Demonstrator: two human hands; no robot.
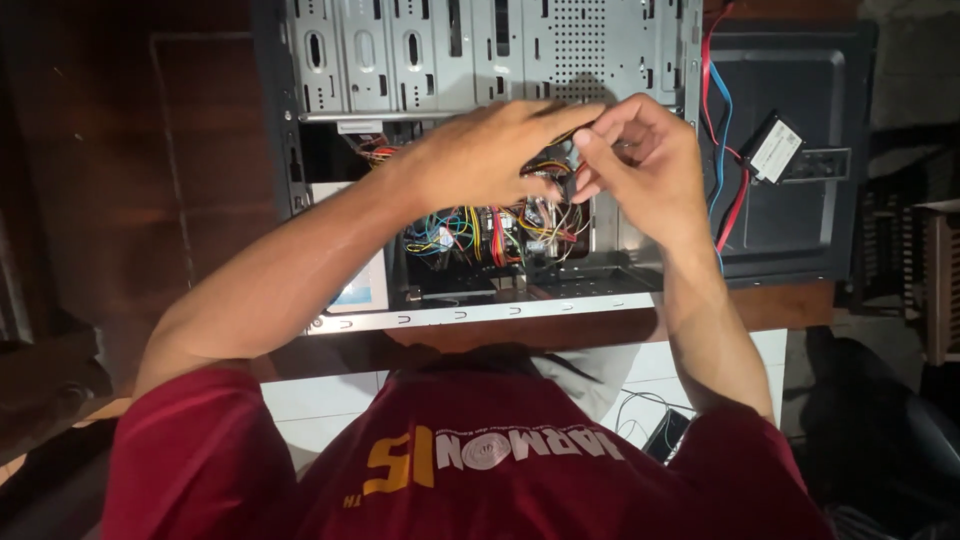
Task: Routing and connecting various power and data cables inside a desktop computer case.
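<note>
2 hands meet at the frame's upper centre over an open computer case: left hand and right hand both pinching thin coloured wires.

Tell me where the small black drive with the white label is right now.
The small black drive lies right of the open computer case, on the black side panel, at the end of the red and blue cables.

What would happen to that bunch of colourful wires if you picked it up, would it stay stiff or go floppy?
The colourful wires would probably flop: they already curl and loop loosely inside the open computer case. They look thin, so likely light. Being tangled, a tug would probably drag several together. The left hand and right hand meet just above them.
</note>
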